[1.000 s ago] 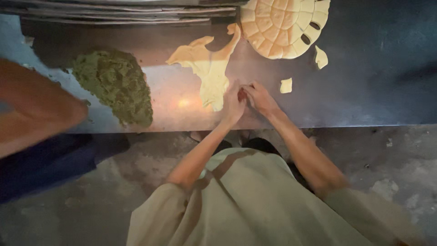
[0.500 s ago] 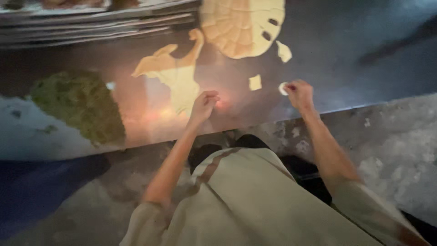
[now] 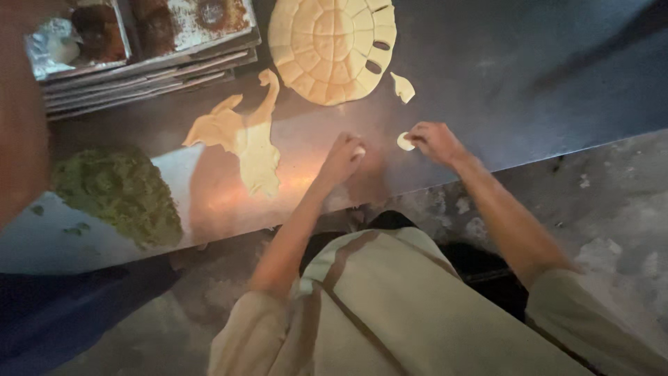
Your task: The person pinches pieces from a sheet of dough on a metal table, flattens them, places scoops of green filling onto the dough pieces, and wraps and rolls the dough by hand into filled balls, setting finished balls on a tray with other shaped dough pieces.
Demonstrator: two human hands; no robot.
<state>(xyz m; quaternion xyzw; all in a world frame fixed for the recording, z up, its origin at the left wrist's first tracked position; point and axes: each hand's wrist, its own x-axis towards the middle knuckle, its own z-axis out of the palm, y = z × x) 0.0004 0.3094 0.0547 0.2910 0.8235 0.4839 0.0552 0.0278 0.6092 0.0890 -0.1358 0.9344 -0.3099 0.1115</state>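
We see right hand (image 3: 435, 141) pinching small pale round dough piece (image 3: 405, 141) at its fingertips; left hand (image 3: 342, 157) closed on another bit, beside it on dark metal counter (image 3: 529, 83).

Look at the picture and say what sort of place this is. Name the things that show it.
Probably a food-preparation kitchen or bakery bench. A round sheet of pale dough scored into squares lies on the dark metal worktop, beside a heap of chopped green herbs and stacked metal baking trays.

Bare counter (image 3: 529, 83) right of hands; scored dough round (image 3: 332, 45), dough scraps (image 3: 243, 139) block ahead, left
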